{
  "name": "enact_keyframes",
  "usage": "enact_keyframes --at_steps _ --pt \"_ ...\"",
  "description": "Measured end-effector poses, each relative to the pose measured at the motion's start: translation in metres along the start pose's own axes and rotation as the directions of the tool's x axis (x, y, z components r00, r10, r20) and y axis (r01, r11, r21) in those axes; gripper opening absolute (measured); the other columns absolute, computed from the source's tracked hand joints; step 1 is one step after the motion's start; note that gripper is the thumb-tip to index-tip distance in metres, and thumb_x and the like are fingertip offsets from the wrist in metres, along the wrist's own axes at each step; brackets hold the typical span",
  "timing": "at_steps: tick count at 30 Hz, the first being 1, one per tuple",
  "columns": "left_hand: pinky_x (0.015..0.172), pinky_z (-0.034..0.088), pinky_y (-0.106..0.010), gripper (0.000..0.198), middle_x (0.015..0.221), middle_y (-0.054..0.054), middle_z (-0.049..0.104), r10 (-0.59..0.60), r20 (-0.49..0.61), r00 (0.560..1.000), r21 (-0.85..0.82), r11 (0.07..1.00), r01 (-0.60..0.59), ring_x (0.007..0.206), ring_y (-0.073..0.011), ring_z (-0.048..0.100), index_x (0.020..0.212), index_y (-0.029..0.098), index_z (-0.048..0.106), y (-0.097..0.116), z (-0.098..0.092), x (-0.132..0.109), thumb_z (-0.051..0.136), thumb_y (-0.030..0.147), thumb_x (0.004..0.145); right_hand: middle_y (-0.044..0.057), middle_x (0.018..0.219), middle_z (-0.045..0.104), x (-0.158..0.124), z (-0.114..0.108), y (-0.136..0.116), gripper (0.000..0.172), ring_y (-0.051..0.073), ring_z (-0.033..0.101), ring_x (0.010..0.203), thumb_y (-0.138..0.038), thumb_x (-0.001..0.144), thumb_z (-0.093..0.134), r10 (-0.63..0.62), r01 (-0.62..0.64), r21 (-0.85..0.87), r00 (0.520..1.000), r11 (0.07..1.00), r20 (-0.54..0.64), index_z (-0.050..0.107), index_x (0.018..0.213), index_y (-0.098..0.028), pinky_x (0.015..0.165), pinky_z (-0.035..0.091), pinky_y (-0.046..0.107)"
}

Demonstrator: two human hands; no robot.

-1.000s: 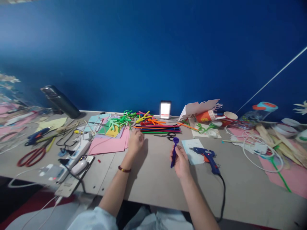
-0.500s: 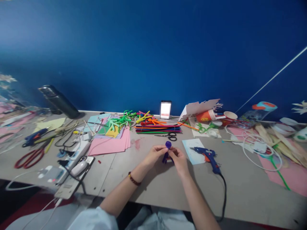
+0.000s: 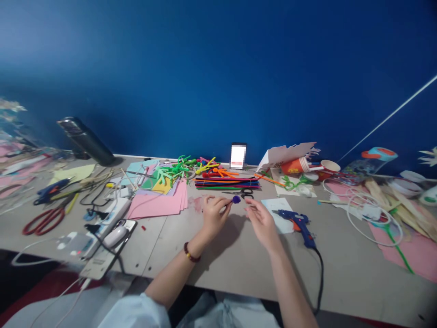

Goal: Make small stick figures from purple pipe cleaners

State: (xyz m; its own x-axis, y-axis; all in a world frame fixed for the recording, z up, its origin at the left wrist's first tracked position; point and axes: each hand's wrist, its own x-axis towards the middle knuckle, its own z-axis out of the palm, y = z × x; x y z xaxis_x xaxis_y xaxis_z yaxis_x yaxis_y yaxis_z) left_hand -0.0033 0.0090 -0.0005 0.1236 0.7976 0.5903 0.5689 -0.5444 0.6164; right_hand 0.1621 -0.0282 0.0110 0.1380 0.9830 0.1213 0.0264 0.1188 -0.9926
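A small figure bent from purple pipe cleaner [image 3: 236, 199] is pinched in my left hand [image 3: 215, 213]; its round coiled end pokes out past the fingertips and the rest is hidden by the hand. My right hand [image 3: 262, 221] is apart from it, fingers spread and holding nothing. Just beyond both hands lie black-handled scissors [image 3: 246, 192]. Behind these is a bundle of coloured pipe cleaners [image 3: 227, 183]. To the right of my right hand, a blue hot glue gun [image 3: 298, 222] rests partly on a pale blue sheet [image 3: 282, 205].
Left of my hands are pink paper sheets [image 3: 157, 204], a power strip [image 3: 111, 223] with cables, and red-handled scissors [image 3: 43, 222]. A phone [image 3: 238, 155] stands by the wall. Orange paper cups [image 3: 295, 166] and a coiled white cable [image 3: 348, 212] lie to the right.
My right hand has let go of the purple pipe-cleaner figure and moved right, its fingers opening. My left hand has turned and shifted slightly left and up, still holding the figure.
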Motion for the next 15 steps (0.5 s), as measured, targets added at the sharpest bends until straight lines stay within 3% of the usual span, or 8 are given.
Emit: enact_keyframes --at_steps 3,7,12,15 --pt "0.094 0.030 -0.042 0.018 0.079 -0.003 0.070 0.099 0.005 0.995 0.132 0.986 -0.099 0.075 -0.0168 0.062 0.086 0.025 0.070 -0.004 -0.002 0.000 0.051 0.025 0.087 0.007 0.106 0.066 0.014 -0.003 -0.003 0.036 0.019 0.064 0.087 -0.037 0.075 0.065 0.060 -0.060 0.006 0.996 0.998 0.063 0.066 0.109 -0.025 0.066 0.054 0.028" --pt "0.094 0.031 -0.040 0.022 0.083 -0.004 0.070 0.195 0.084 0.977 0.157 0.966 -0.206 0.076 -0.0162 0.062 0.095 0.026 0.069 -0.006 -0.002 -0.002 0.049 0.020 0.088 0.005 0.089 0.071 0.027 -0.005 0.005 0.035 0.017 0.065 0.078 -0.032 0.071 0.068 0.150 -0.153 0.010 0.978 0.988 0.147 0.069 0.105 -0.023 0.063 0.054 0.027" --pt "0.089 0.035 -0.038 0.022 0.085 -0.004 0.069 0.283 0.135 0.950 0.148 0.942 -0.301 0.077 -0.0155 0.061 0.097 0.025 0.067 -0.005 -0.001 -0.004 0.048 0.018 0.088 0.003 0.085 0.072 0.029 -0.008 0.017 0.028 0.015 0.064 0.067 -0.029 0.066 0.072 0.120 -0.129 0.049 0.981 0.990 0.155 0.073 0.093 -0.022 0.062 0.054 0.028" --pt "0.087 0.036 -0.038 0.020 0.083 -0.004 0.070 0.264 0.134 0.955 0.132 0.951 -0.281 0.075 -0.0155 0.061 0.093 0.024 0.068 -0.005 0.001 -0.004 0.050 0.020 0.087 0.003 0.087 0.072 0.027 -0.009 0.019 0.024 0.014 0.064 0.066 -0.028 0.065 0.073 0.086 -0.091 0.030 0.986 0.995 0.145 0.074 0.088 -0.022 0.065 0.055 0.029"
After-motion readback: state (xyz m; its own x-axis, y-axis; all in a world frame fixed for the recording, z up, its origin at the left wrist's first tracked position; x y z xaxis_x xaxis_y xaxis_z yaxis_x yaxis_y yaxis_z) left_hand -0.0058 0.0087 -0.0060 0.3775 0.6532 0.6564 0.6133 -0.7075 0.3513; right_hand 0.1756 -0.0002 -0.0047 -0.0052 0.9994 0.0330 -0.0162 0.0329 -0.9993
